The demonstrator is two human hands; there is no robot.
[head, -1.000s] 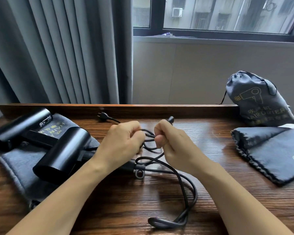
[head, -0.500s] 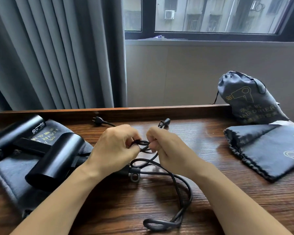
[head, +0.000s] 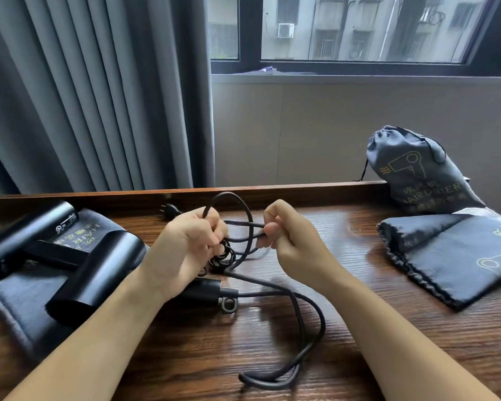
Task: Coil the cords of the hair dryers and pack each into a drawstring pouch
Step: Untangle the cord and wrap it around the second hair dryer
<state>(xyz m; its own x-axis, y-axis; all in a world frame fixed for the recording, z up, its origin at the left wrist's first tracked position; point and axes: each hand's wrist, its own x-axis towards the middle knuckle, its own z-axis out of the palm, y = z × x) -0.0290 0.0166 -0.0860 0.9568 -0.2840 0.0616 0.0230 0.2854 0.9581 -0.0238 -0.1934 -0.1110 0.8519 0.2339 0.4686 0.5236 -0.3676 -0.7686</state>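
Two black hair dryers lie at the left on a flat grey pouch [head: 21, 302]: the nearer dryer [head: 99, 273] and a farther dryer [head: 26, 230]. The nearer dryer's black cord [head: 307, 328] loops across the wooden table. My left hand [head: 185, 250] grips a bundle of cord loops just above the table, with one loop arching up behind it. A hand's width to the right, my right hand [head: 284, 241] pinches two cord strands that stretch between both hands. A plug [head: 169, 211] lies behind my left hand.
A filled drawstring pouch [head: 417, 172] stands at the back right against the wall. In front of it an empty flat pouch [head: 457, 256] lies on the table [head: 243, 357]. A raised wooden ledge [head: 301, 188] runs along the table's far edge, with curtains behind on the left.
My hands have drawn slightly apart, pulling cord strands taut between them. A cord loop now arches up behind my left hand. The view has shifted a little.
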